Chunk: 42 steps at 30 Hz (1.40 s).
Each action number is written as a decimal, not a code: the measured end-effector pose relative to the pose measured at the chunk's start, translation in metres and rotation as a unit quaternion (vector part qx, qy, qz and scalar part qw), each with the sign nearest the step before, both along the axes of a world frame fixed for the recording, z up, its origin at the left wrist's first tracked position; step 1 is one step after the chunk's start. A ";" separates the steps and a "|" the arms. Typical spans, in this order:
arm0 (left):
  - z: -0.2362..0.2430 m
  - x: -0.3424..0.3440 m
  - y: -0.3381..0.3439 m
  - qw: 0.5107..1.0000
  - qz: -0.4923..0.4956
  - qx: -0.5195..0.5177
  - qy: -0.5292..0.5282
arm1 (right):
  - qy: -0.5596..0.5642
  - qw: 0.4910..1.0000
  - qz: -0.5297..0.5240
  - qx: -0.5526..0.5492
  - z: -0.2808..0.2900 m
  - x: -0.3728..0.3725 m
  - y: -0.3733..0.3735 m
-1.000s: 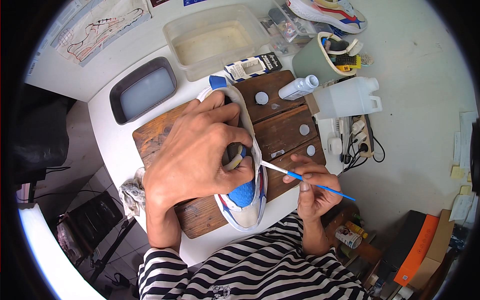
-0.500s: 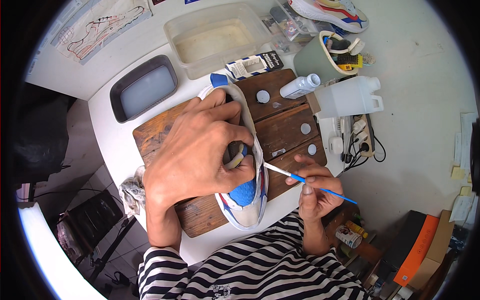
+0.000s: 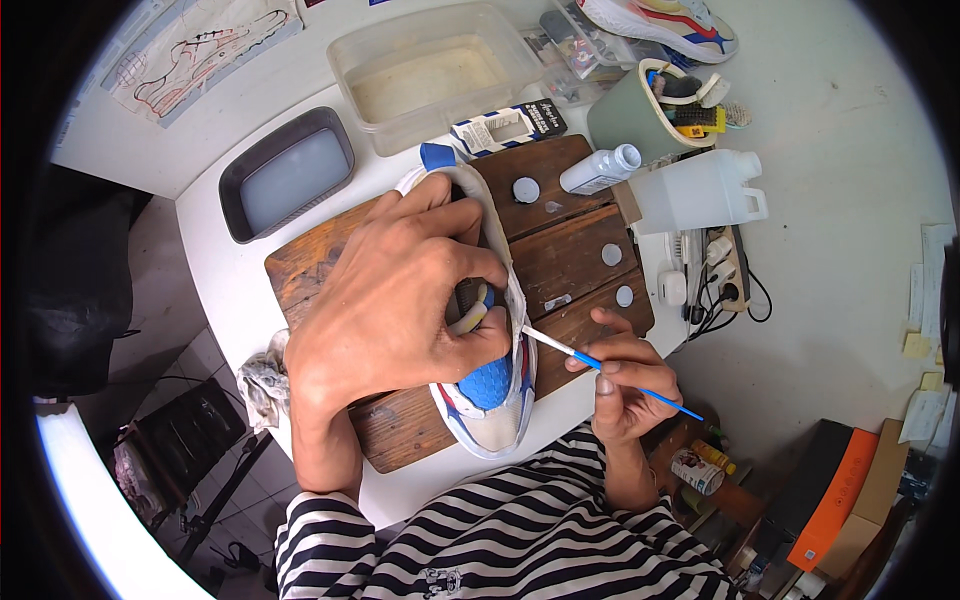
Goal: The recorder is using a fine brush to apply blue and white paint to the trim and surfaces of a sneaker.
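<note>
A white sneaker with blue and red trim lies on a brown wooden board, toe toward me. My left hand is closed on the sneaker's upper, its fingers curled into the opening and its thumb at the tongue. Between the thumb and fingers of my right hand is a thin paintbrush with a blue and white handle. The brush's tip touches the side of the sneaker near the lacing edge. What the left fingertips press inside the sneaker is hidden.
Beyond the board are a grey basin of liquid, a clear plastic tub and a printed box. A small paint bottle stands on the board near a white jug. A rag lies at the left edge.
My right hand and the paintbrush have shifted slightly left, toward the sneaker. The left hand and the sneaker are almost unmoved.
</note>
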<state>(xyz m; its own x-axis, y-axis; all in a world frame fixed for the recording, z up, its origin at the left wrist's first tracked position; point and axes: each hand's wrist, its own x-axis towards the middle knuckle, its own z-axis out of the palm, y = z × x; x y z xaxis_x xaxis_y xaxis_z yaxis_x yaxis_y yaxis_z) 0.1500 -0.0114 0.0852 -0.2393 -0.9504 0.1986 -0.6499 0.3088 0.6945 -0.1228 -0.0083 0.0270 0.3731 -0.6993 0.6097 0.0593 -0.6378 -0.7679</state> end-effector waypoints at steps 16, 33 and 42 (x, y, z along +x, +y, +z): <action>0.003 -0.006 0.001 1.000 0.028 0.003 -0.009 | -0.065 0.996 -0.034 0.046 -0.007 -0.002 0.006; 0.015 -0.006 0.015 0.987 0.119 0.088 -0.059 | -0.114 0.971 0.067 0.201 -0.010 -0.003 -0.013; 0.015 -0.004 0.013 0.986 0.111 0.104 -0.065 | -0.105 0.978 0.052 0.175 -0.012 0.004 -0.015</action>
